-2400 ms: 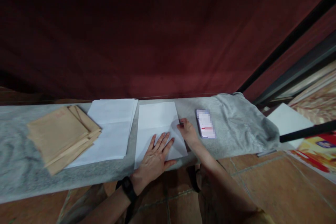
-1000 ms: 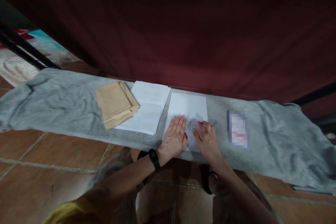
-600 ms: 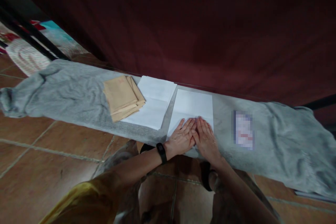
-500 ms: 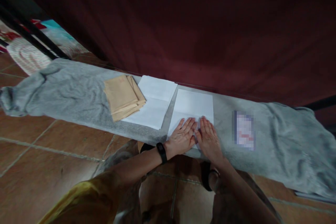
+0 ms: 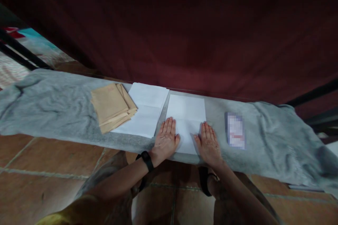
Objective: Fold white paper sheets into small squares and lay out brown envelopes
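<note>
A white sheet of paper (image 5: pixel 187 107) with a crease across its middle lies on the grey cloth (image 5: pixel 63 102) in front of me. My left hand (image 5: pixel 166 139) rests flat over the sheet's left edge, fingers stretched out. On the opposite edge, my right hand (image 5: pixel 209 144) also lies flat, thumb spread from the fingers. Neither hand holds anything. To the left is a stack of white paper (image 5: pixel 146 114), also creased. Several brown envelopes (image 5: pixel 109 103) lie piled partly over that stack.
Right of the sheet lies a small pixelated item (image 5: pixel 236 132), its kind unclear. A dark red curtain (image 5: pixel 174 42) hangs behind the cloth-covered surface. Dark bars (image 5: pixel 317 93) stand at both ends. Tiled floor (image 5: pixel 47 168) shows below, with my legs close to the front edge.
My hands were close together on the lower half of the sheet and have moved apart to its two side edges. The view has shifted slightly.
</note>
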A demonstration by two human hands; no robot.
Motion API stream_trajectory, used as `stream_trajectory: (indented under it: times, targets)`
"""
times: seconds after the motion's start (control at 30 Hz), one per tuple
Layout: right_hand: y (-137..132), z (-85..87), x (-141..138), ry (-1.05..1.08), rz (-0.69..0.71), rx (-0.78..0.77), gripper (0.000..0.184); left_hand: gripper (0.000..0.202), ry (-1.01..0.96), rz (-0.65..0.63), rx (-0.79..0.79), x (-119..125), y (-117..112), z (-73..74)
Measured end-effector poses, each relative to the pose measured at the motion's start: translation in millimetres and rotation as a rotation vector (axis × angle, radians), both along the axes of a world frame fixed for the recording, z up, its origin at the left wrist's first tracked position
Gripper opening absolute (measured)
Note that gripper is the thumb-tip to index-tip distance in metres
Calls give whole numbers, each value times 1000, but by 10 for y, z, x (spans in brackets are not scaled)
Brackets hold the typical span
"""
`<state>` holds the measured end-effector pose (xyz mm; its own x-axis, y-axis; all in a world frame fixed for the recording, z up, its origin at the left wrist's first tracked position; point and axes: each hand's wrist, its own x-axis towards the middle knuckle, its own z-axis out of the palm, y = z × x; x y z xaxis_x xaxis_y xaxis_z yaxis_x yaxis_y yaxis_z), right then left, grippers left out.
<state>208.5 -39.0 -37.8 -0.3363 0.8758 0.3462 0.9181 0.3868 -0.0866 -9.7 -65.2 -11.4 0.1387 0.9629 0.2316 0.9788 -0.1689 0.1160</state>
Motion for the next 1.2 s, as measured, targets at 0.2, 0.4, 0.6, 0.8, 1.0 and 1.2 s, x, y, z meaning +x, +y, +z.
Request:
stream_trajectory:
  times: [0.2,0.4,0.6,0.8,1.0,1.2]
  targets:
    - [253,122,-113,126,-42,-55,64,62,-30,31,36,47,280,85]
    - [758,277,-473,354,4,-153,60,60,-106,-89,40,262,795,77]
    - [961,217,-814,326,38,-197,58,58,-32,-67,-28,292,1031,-19]
    - [1018,175,-842,191,-63,-189,54,58,-52,20,22,171,1165,-154]
    - [1013,136,-679,112,-163,-128,58,62,-135,108,114,88,1222,-233]
    - [954,75,-493,119,-227,-56,60,62,-123,137,110,7,1207,-214]
